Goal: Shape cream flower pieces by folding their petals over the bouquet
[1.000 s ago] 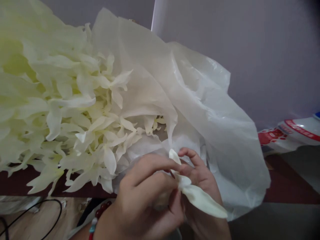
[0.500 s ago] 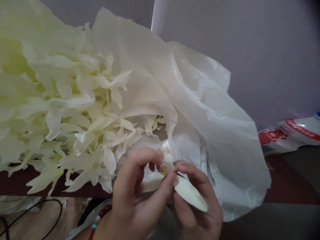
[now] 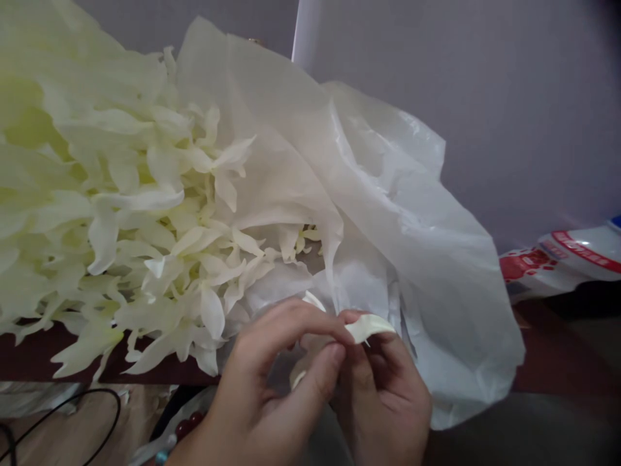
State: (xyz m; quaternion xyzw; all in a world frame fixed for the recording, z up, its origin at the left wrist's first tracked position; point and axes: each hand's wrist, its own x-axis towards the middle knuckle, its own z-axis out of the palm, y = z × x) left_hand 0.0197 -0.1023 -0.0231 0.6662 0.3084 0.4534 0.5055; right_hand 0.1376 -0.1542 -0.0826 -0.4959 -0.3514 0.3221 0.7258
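Note:
My left hand (image 3: 276, 382) is closed, thumb and index finger pinched together at the inner end of a pale cream flower petal piece (image 3: 371, 327). My right hand (image 3: 388, 388) is closed on the same piece from the other side, the petal lying across its fingertips. More white petal (image 3: 314, 301) shows behind my left index finger; how it joins the piece is hidden by the fingers. To the left spreads a large heap of similar pale yellow-white flowers (image 3: 160, 213) with long pointed petals.
A crumpled white translucent plastic bag (image 3: 436, 259) lies open behind and right of my hands, with some flower pieces (image 3: 308, 239) inside. A red-and-white printed package (image 3: 557, 259) lies at the far right by the grey wall (image 3: 485, 97). A black cable (image 3: 116, 414) loops at lower left.
The petal that pointed down and right across my right hand now lies higher, over its fingertips. My left index finger has stretched further right over the piece.

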